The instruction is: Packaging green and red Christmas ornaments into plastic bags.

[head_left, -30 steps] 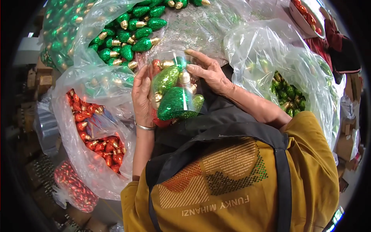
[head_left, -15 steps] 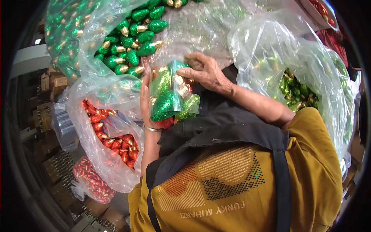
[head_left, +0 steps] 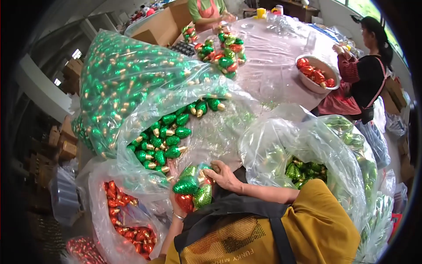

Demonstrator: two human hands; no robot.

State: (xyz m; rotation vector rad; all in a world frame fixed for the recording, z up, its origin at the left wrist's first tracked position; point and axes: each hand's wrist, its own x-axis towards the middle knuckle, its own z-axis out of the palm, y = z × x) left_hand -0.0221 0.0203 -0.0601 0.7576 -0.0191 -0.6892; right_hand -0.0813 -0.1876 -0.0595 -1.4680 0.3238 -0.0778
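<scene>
Close to my apron, a clear plastic pack (head_left: 190, 185) holds several glittery bulb-shaped ornaments in dark green, light green and red, with gold caps. My left hand (head_left: 177, 206) wraps its left side and underside; the pack hides most of those fingers. At the upper right edge, my right hand (head_left: 227, 177) pinches the plastic between thumb and bent fingers. Just beyond, loose dark green bulbs (head_left: 169, 140) spill from the mouth of a large clear bag (head_left: 132, 88). Left of my left hand, red bulbs (head_left: 140, 237) lie in an opened bag (head_left: 99, 207).
Light green bulbs (head_left: 303, 174) sit in a clear bag (head_left: 347, 176) to my right. Filled packs (head_left: 228, 55) stand across the pink-covered table (head_left: 268, 66). A white basin (head_left: 323, 88) holds red bulbs. Two people work at the far side and far right.
The view has lifted, bringing the far table and two other people into sight. Both hands remain on the pack, which looks more tilted, with a red bulb showing more at its lower end.
</scene>
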